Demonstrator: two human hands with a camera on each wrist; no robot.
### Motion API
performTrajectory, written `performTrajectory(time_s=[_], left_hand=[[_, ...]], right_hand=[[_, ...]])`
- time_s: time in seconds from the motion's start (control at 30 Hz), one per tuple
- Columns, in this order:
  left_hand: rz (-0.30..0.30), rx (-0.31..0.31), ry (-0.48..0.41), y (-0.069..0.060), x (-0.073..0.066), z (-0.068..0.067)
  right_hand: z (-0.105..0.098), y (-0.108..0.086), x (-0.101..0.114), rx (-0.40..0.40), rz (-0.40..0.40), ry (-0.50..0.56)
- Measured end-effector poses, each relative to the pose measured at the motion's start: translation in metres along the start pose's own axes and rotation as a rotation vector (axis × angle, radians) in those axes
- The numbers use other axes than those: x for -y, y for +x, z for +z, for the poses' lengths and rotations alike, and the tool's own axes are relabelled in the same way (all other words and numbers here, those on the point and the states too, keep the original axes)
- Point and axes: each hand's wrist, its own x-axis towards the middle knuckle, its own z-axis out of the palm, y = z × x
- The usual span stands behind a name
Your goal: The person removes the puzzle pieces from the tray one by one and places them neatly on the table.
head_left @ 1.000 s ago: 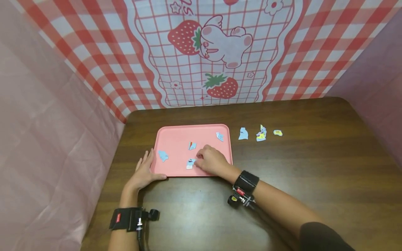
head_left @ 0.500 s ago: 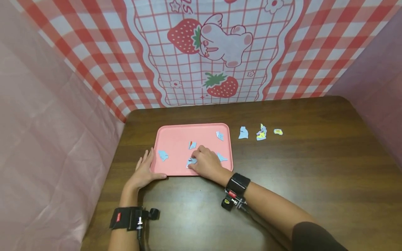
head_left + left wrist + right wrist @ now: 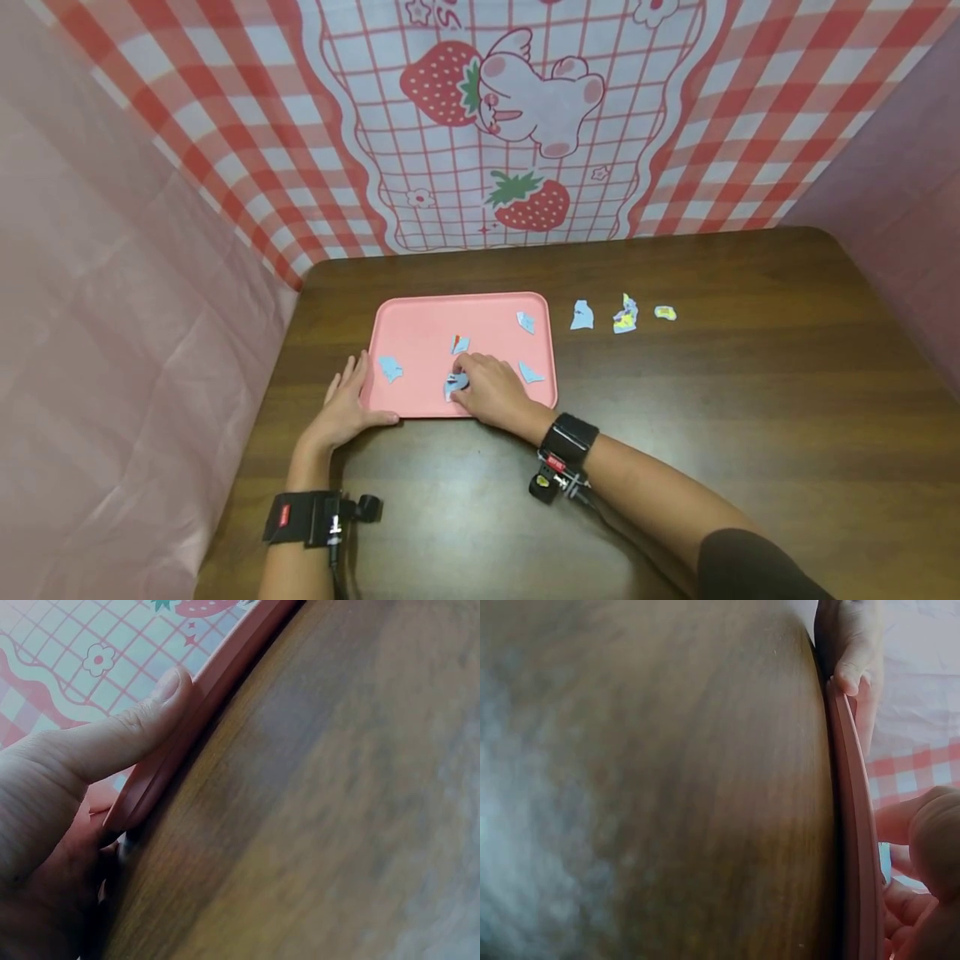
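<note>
A pink tray (image 3: pixel 427 321) lies on the wooden table, with several small, irregular light-blue pieces on it. My right hand (image 3: pixel 495 390) is over its front middle, thumb and index finger pinching a light-blue paper piece (image 3: pixel 454 383) with a dark mark. That hand partly hides the piece. At the tray's front left corner, my left hand (image 3: pixel 343 408) rests with fingers straight along the side and thumb on the front rim; the left wrist view shows the thumb (image 3: pixel 142 724) lying over the rim. Just beyond the right fingers sits a piece with a red stripe (image 3: pixel 460 344).
Other blue pieces lie in the tray: one at left (image 3: pixel 390 368), two at right (image 3: pixel 527 322). On the table (image 3: pixel 750 375) right of the tray are a blue piece (image 3: pixel 582 315), a yellow-and-purple piece (image 3: pixel 625 317) and a small yellow one (image 3: pixel 665 312). A checked cloth (image 3: pixel 277 125) hangs behind.
My right hand has shifted left onto the marked piece, uncovering a blue piece near the tray's right side. The marked piece has turned slightly. My left hand stays at the corner.
</note>
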Motion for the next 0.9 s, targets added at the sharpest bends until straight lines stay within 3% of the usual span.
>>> performTrajectory(time_s=[0.47, 0.73, 0.9], left_hand=[[0.002, -0.006, 0.007, 0.001, 0.000, 0.001], [-0.009, 0.002, 0.008, 0.001, 0.000, 0.002], [-0.015, 0.011, 0.004, 0.001, -0.002, 0.001]], right_hand=[[-0.008, -0.004, 0.005, -0.043, -0.041, 0.090], [-0.028, -0.010, -0.003, -0.147, -0.017, 0.282], [-0.044, -0.012, -0.015, -0.199, 0.026, 0.346]])
